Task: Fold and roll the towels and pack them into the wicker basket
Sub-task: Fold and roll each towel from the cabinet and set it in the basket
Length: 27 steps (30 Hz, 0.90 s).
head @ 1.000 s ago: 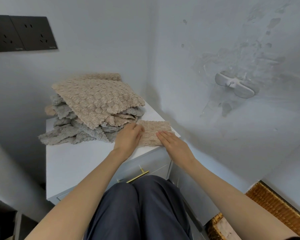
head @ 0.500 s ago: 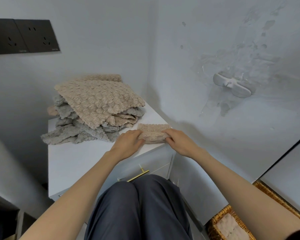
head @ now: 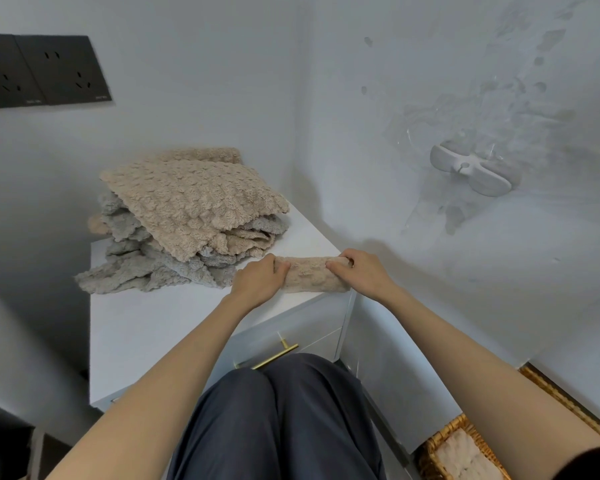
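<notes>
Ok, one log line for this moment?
step: rolling; beige towel: on cabinet; left hand: grips left end; right hand: grips right end; wicker basket: lower right

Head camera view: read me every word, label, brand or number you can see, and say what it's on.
Black wall sockets: a tiny pale mark at each plate's lower edge, too small to read.
No readable text anywhere else: none on the towel pile, rolled towel, white cabinet, wicker basket or wall hook.
</notes>
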{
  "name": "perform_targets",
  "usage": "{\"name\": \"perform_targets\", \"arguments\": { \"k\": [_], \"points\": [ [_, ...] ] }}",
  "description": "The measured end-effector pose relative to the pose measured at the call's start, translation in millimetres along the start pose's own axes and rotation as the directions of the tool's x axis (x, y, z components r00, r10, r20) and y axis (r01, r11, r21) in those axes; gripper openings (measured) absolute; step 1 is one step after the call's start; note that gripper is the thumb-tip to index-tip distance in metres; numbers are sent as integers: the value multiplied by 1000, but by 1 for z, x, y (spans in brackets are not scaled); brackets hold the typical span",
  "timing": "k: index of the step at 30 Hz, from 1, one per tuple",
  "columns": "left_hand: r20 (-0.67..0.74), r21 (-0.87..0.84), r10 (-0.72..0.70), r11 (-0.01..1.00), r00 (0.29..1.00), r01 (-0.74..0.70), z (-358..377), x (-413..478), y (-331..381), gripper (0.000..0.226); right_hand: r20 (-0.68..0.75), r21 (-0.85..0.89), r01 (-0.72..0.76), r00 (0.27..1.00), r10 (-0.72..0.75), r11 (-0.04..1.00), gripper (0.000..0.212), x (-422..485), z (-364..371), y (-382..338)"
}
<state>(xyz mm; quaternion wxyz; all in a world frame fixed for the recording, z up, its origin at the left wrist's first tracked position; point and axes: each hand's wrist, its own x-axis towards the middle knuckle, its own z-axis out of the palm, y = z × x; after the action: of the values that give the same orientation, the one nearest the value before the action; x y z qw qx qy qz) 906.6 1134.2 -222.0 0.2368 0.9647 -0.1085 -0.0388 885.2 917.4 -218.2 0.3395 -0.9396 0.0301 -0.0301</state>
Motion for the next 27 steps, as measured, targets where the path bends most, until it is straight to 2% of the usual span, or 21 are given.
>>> {"name": "perform_targets", "arguments": {
  "k": [4, 8, 12, 14, 17, 21, 24, 27],
  "points": [
    [-32, -31, -80, 996, 996, 79, 1, 8, -1, 46, -43, 46, -21, 999, 23, 999, 34, 5, 6, 2],
    [-4, -64, -94, 994, 996, 93, 0, 12, -3, 49, 49, -28, -72, 996, 73, 997, 45, 12, 7, 0],
    [8, -83, -77, 994, 997, 77, 2, 11, -2, 54, 115, -81, -107, 987, 116, 991, 44, 17, 4, -2],
    [27, -90, -78, 993, 997, 80, 1, 11, 0, 51, 119, -119, -102, 986, 117, 988, 47, 17, 4, -3],
    [56, -104, -88, 990, 995, 93, -2, 10, 6, 41, 100, -155, -77, 991, 93, 985, 37, 14, 8, -3],
    [44, -320, -111, 940, 993, 119, -2, 2, 10, 25, 62, -212, -70, 994, 85, 975, 37, 5, 9, -5],
    [46, -473, -95, 875, 994, 106, -4, -8, 11, 24, 68, -114, -27, 997, 35, 993, 25, -7, 3, -8],
    [114, -644, -93, 751, 989, 145, -10, -19, 13, 22, 73, 9, 7, 997, -8, 1000, 13, -22, -5, -11]
  ]
}}
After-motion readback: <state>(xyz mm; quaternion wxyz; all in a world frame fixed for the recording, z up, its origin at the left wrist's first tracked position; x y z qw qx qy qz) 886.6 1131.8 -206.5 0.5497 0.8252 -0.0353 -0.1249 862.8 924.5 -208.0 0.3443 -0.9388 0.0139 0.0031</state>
